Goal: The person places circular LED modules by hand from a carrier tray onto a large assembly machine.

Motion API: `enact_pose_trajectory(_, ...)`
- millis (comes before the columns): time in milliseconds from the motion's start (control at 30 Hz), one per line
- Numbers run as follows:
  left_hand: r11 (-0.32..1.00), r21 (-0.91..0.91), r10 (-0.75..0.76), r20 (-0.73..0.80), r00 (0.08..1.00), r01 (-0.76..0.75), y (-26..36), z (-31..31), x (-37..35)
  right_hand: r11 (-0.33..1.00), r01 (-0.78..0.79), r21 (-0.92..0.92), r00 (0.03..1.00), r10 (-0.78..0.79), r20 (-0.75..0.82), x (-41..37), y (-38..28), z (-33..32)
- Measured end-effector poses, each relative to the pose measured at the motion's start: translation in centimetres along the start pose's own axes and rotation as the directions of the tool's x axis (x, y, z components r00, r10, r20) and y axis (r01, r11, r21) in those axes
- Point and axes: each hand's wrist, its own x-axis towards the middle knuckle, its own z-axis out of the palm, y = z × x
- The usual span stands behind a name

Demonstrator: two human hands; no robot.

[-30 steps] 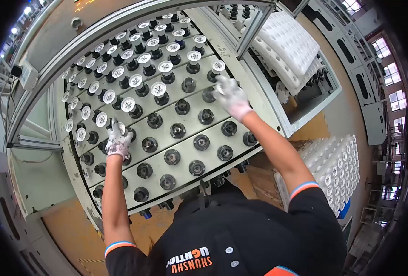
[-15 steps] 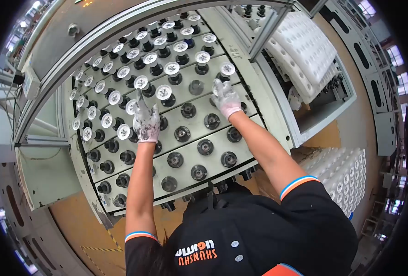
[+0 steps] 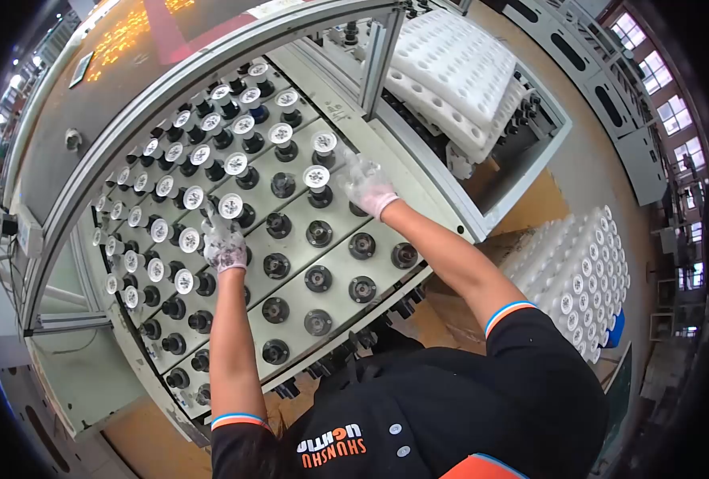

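Note:
My left hand (image 3: 225, 241), in a smudged white glove, is over the left part of the pale green rack (image 3: 306, 251), fingers apart beside a white-rimmed lamp (image 3: 230, 206) and another lamp (image 3: 189, 239). Farther right, my right hand (image 3: 364, 182) is blurred, its gloved fingers loosely spread with nothing visible in them. Its fingertips are just right of an upright lamp (image 3: 316, 176) and below a second lamp (image 3: 324, 143). Black sockets without lamps, such as one socket (image 3: 318, 233), lie between and below the hands.
A metal frame (image 3: 382, 60) arches over the rack. White perforated trays (image 3: 458, 68) are stacked in an open bin (image 3: 522, 180) at the upper right. A stack of white lamps (image 3: 574, 279) stands at the right. A grey cabinet (image 3: 602, 96) lies beyond.
The whole view has shifted, with the rack lower and farther left. My right hand has moved right relative to the sockets, and a lamp shows where its fingers were.

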Motion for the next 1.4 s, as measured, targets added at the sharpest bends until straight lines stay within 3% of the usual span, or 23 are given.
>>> enact_pose_trajectory(100, 0.999, -0.030, 0.015, 0.004, 1.000, -0.015, -0.5, 0.4, 0.2, 0.989, -0.021, -0.146, 0.949, 0.066, 0.308, 0.9, 0.4, -0.1)
enact_pose_trajectory(133, 0.999, -0.037, -0.013, 0.038, 0.999, 0.014, 0.1, -0.6, -0.1, 0.910, 0.113, -0.398, 0.955, 0.011, 0.297, 0.8, -0.2, 1.1)
enact_pose_trajectory(233, 0.998, -0.054, 0.018, 0.053, 0.998, -0.015, 0.3, -1.0, -0.4, 0.895, 0.014, -0.446, 0.969, 0.098, 0.227, 0.9, -0.7, 4.3)
enact_pose_trajectory(333, 0.981, -0.101, 0.169, 0.002, 0.986, -0.168, -1.1, 0.3, 0.2, 0.973, -0.152, -0.175, 0.949, 0.193, 0.250, 0.4, -2.2, 0.8)
enact_pose_trajectory(367, 0.970, -0.121, 0.209, -0.013, 0.978, -0.209, -1.3, 0.9, 0.6, 0.995, -0.088, -0.057, 0.987, 0.094, 0.128, 0.4, -1.5, 2.0)
enact_pose_trajectory(400, 0.959, -0.135, 0.249, -0.031, 0.968, -0.251, -1.3, 1.2, 1.2, 0.975, -0.179, -0.129, 0.958, 0.203, 0.204, 0.4, -2.9, -1.4)
enact_pose_trajectory(500, 0.937, -0.157, 0.300, -0.099, 0.949, -0.312, -1.4, 1.7, 2.1, 0.975, -0.213, -0.068, 0.893, 0.165, -0.419, -3.3, -3.1, 0.1)
enact_pose_trajectory(567, 0.918, -0.191, 0.315, -0.185, 0.931, -0.349, -0.7, 1.7, 1.6, 0.977, -0.146, 0.155, 0.835, 0.206, -0.510, -8.6, -1.8, -2.0)
enact_pose_trajectory(667, 0.817, -0.424, 0.289, -0.286, 0.914, -0.391, 1.6, 0.7, -1.4, 0.916, -0.283, 0.284, 0.881, 0.365, -0.299, -19.8, 1.4, -9.0)
enact_pose_trajectory(733, 0.631, -0.695, 0.331, -0.159, 0.930, -0.344, 4.4, -0.8, -5.5, 0.816, -0.352, 0.458, 0.778, 0.528, -0.342, -27.8, 2.9, -15.2)
enact_pose_trajectory(767, 0.517, -0.802, 0.415, -0.071, 0.907, -0.299, 7.0, -1.8, -8.1, 0.846, -0.378, 0.377, 0.726, 0.524, -0.446, -31.3, 4.7, -16.7)
enact_pose_trajectory(833, 0.256, -0.946, 0.678, 0.028, 0.735, -0.200, 14.4, -4.9, -14.3, 0.815, -0.474, 0.333, 0.595, 0.575, -0.562, -37.9, 6.2, -21.5)
enact_pose_trajectory(900, 0.290, -0.937, 0.839, 0.150, 0.523, -0.196, 21.1, -5.8, -19.0, 0.578, -0.621, 0.530, 0.408, 0.815, -0.411, -43.4, 9.7, -25.2)
enact_pose_trajectory(933, 0.400, -0.917, 0.791, 0.347, 0.503, 0.005, 24.7, -5.6, -21.9, 0.705, -0.546, 0.452, 0.383, 0.691, -0.613, -46.9, 11.1, -26.4)
enact_pose_trajectory(1000, 0.344, -0.936, 0.911, 0.314, 0.267, -0.071, 31.8, -7.4, -27.8, 0.591, -0.800, 0.104, 0.413, 0.668, -0.619, -52.4, 14.5, -29.2)
enact_pose_trajectory(1033, 0.251, -0.954, 0.957, 0.220, 0.188, -0.163, 34.9, -7.8, -30.8, 0.557, -0.822, 0.118, 0.434, 0.746, -0.505, -54.6, 15.8, -30.2)
enact_pose_trajectory(1100, -0.050, -0.851, 0.997, -0.075, 0.027, -0.523, 40.7, -5.5, -35.1, 0.560, -0.828, 0.034, 0.514, 0.782, -0.353, -57.5, 17.7, -32.0)
enact_pose_trajectory(1133, -0.088, -0.709, 0.996, -0.043, -0.082, -0.700, 43.7, -6.6, -37.2, 0.597, -0.801, -0.052, 0.579, 0.749, -0.321, -58.3, 17.6, -32.7)
enact_pose_trajectory(1167, -0.205, -0.679, 0.970, -0.045, -0.240, -0.705, 46.2, -5.8, -38.3, 0.647, -0.750, -0.137, 0.656, 0.702, -0.278, -58.6, 17.6, -33.1)
enact_pose_trajectory(1200, -0.313, -0.819, 0.924, -0.145, -0.354, -0.482, 44.9, 3.2, -38.9, 0.716, -0.663, -0.216, 0.748, 0.626, -0.222, -58.3, 18.4, -33.1)
enact_pose_trajectory(1233, -0.307, -0.783, 0.812, 0.081, -0.579, -0.541, 46.2, 3.1, -39.3, 0.670, -0.662, -0.334, 0.745, 0.639, -0.194, -56.8, 18.6, -33.0)
enact_pose_trajectory(1267, -0.327, -0.766, 0.832, 0.044, -0.553, -0.553, 47.4, 3.0, -39.9, 0.650, -0.730, -0.213, 0.680, 0.721, -0.131, -55.7, 18.5, -33.3)
enact_pose_trajectory(1400, -0.429, -0.654, 0.860, -0.087, -0.502, -0.623, 51.7, 0.1, -42.8, 0.763, -0.611, -0.210, 0.791, 0.593, -0.151, -55.5, 19.0, -32.4)
